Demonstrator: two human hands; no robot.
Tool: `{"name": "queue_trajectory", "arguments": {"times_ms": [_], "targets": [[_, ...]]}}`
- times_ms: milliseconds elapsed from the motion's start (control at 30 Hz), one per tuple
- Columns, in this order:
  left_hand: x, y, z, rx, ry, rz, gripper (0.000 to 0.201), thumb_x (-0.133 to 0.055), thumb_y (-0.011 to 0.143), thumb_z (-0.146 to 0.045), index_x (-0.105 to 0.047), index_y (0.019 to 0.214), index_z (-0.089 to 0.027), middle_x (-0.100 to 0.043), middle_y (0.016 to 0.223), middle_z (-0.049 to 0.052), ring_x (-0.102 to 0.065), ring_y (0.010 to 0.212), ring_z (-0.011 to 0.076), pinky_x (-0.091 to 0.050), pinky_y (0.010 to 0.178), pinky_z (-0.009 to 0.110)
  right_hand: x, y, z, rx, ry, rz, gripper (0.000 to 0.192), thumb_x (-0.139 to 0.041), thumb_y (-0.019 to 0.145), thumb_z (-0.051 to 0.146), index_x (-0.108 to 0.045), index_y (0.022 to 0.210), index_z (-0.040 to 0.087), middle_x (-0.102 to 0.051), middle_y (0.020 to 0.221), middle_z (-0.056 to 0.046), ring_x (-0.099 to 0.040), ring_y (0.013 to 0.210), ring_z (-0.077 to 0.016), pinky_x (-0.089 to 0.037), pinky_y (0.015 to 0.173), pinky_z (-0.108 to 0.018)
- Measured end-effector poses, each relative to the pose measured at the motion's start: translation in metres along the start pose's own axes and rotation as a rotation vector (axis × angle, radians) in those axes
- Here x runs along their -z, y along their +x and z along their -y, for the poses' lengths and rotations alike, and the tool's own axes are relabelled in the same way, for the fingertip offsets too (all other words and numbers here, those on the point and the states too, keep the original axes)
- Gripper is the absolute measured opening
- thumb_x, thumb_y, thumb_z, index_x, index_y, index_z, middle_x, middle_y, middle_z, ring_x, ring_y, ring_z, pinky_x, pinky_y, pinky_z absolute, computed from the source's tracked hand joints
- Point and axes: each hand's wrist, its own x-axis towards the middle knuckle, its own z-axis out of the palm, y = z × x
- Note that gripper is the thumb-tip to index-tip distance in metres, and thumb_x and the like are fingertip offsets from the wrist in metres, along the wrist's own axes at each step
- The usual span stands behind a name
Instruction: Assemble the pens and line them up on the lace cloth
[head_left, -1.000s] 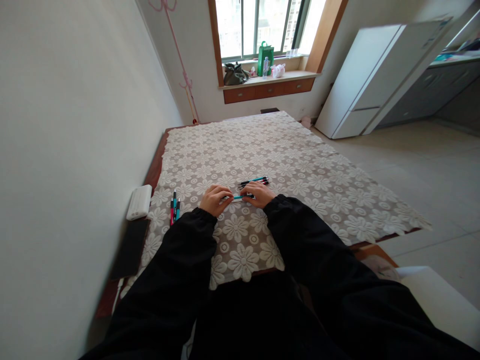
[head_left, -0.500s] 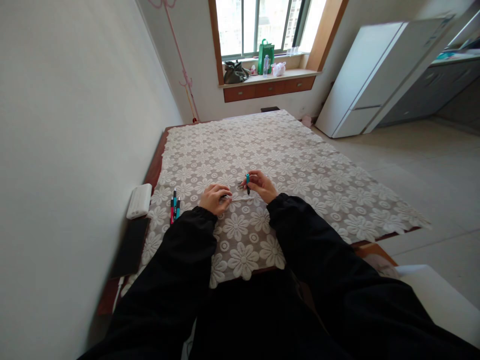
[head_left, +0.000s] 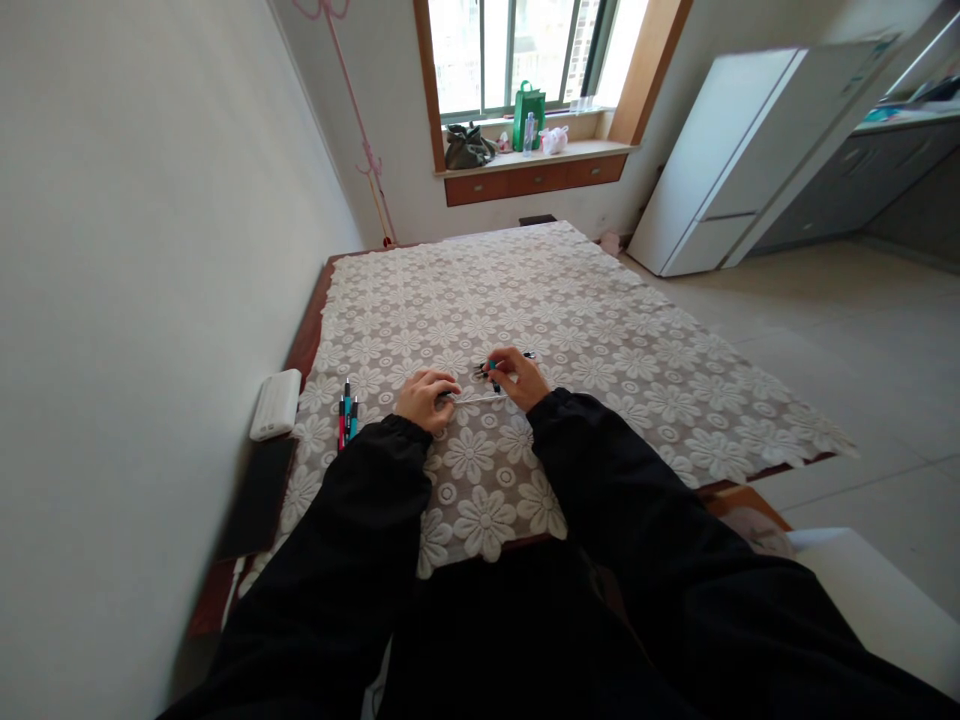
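My left hand [head_left: 427, 400] rests on the lace tablecloth [head_left: 480, 300] with its fingers curled together around a small dark thing I cannot make out. A thin white strip [head_left: 476, 399] runs from those fingertips toward the right hand. My right hand [head_left: 520, 380] pinches a short teal and black pen [head_left: 494, 380], held roughly upright over the strip's right end; the fingers partly cover it. Small dark pieces [head_left: 479, 370] lie just behind the right fingertips, and another dark piece [head_left: 530, 355] shows beyond the knuckles. Several pens [head_left: 348, 415], teal and red with black, lie left of my left hand.
A white power-bank-like box [head_left: 276, 404] and a black flat object [head_left: 257, 498] lie along the table's left edge by the wall. Beyond the table are a windowsill with bags [head_left: 529, 118] and a white fridge [head_left: 720, 160]. A white chair [head_left: 862, 580] stands at lower right.
My right fingers have closed further over the pen, covering more of its teal top. The dark piece beyond the right knuckles now shows. My left hand stays in place; the view shifts slightly.
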Motion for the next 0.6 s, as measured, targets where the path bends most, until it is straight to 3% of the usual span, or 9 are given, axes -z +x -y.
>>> {"name": "queue_trajectory", "arguments": {"times_ms": [167, 300, 400, 500, 600], "targets": [[0.0012, 0.0003, -0.0006, -0.013, 0.002, 0.005, 0.028, -0.063, 0.072, -0.016, -0.074, 0.095, -0.025, -0.070, 0.112, 0.003, -0.057, 0.114, 0.0255, -0.045, 0.105, 0.045, 0.0009, -0.0006, -0.0009, 0.005, 0.003, 0.012, 0.028, -0.060, 0.088, 0.029, -0.056, 0.115, 0.025, -0.071, 0.092, -0.003, -0.068, 0.069, -0.0149, -0.056, 0.069, -0.030], [0.0018, 0.0003, -0.0010, -0.018, -0.002, 0.017, 0.034, -0.061, 0.069, -0.012, -0.073, 0.098, -0.025, -0.070, 0.113, 0.003, -0.057, 0.115, 0.0252, -0.045, 0.106, 0.044, 0.0009, -0.0008, -0.0010, 0.016, -0.050, -0.020, 0.020, -0.061, 0.088, 0.031, -0.059, 0.106, 0.024, -0.070, 0.084, -0.002, -0.067, 0.069, -0.0156, -0.055, 0.070, -0.031], [0.0017, 0.0002, -0.0005, -0.011, -0.002, 0.024, 0.035, -0.061, 0.069, -0.012, -0.072, 0.099, -0.025, -0.070, 0.115, 0.003, -0.056, 0.117, 0.0260, -0.044, 0.106, 0.045, 0.0014, -0.0007, -0.0005, 0.038, -0.059, -0.044, 0.025, -0.059, 0.090, 0.031, -0.058, 0.115, 0.025, -0.070, 0.088, -0.002, -0.066, 0.071, -0.0150, -0.055, 0.071, -0.030], [0.0019, -0.0001, -0.0002, 0.002, 0.003, 0.026, 0.033, -0.062, 0.069, -0.013, -0.071, 0.098, -0.025, -0.069, 0.115, 0.003, -0.055, 0.117, 0.0261, -0.044, 0.107, 0.046, 0.0023, -0.0005, 0.0016, 0.072, -0.158, -0.065, 0.017, -0.058, 0.090, 0.028, -0.061, 0.107, 0.024, -0.070, 0.086, -0.002, -0.066, 0.076, -0.0160, -0.053, 0.074, -0.030], [0.0024, -0.0001, -0.0015, -0.001, 0.005, 0.028, 0.029, -0.064, 0.070, -0.015, -0.071, 0.096, -0.025, -0.069, 0.115, 0.004, -0.056, 0.117, 0.0256, -0.044, 0.107, 0.045, 0.0033, 0.0002, 0.0042, 0.082, -0.204, -0.052, 0.024, -0.055, 0.092, 0.025, -0.059, 0.116, 0.024, -0.072, 0.089, -0.002, -0.067, 0.083, -0.0171, -0.052, 0.079, -0.031]]}}
